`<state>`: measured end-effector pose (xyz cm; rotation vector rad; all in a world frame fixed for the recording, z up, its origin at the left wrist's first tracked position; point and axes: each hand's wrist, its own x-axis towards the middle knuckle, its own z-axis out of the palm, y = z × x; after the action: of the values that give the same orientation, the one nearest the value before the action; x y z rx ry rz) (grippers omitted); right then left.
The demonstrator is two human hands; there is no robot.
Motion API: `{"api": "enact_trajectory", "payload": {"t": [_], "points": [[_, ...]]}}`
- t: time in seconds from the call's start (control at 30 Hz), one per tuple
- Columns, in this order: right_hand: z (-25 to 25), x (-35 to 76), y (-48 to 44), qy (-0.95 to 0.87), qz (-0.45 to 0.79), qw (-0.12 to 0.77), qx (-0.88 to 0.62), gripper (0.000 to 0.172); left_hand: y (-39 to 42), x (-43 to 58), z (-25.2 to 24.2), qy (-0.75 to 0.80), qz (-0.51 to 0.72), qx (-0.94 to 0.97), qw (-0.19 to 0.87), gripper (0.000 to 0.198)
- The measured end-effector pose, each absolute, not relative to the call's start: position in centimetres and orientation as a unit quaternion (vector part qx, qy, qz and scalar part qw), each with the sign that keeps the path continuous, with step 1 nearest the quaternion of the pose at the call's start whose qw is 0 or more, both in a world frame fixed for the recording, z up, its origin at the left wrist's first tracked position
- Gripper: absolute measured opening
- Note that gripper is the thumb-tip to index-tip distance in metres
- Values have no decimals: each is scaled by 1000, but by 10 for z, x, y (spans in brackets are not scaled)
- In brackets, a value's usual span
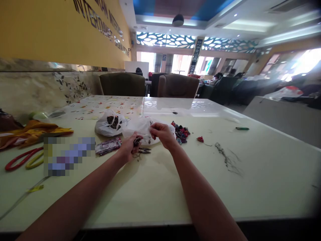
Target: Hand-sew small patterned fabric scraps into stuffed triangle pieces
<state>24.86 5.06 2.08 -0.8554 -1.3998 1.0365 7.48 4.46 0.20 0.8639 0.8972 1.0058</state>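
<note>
Head view, sweeping from the left edge: orange cloth bunched by the wall; red loop and yellow loop lying flat just below it; a blurred patch next to them; a small printed packet beside that; a tied white bag with dark bits inside, sitting behind the packet; now the left hand, fingers curled shut around small snips, blades poking out to the right; above them a clear bag, pinched at its top edge by the right hand, thumb and fingers closed on the plastic; right of that, a heap of coloured scraps; 1 stray red scrap; a tangle of threads; a green pen far right; all on the pale table.
</note>
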Motion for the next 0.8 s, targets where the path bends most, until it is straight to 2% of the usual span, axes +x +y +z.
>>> {"api": "enact_trajectory", "payload": {"t": [0.17,0.4,0.63,0.8], "points": [[29,220,34,-671,432,481,-364,16,42,71,-2,390,525,348,672,33],[23,201,27,-786,162,434,-410,9,43,70,-4,362,540,355,671,34],[18,199,27,-786,155,441,-404,12,44,70,-5,365,552,323,676,35],[17,201,27,-825,144,367,-405,22,45,69,-6,364,546,333,677,37]]}}
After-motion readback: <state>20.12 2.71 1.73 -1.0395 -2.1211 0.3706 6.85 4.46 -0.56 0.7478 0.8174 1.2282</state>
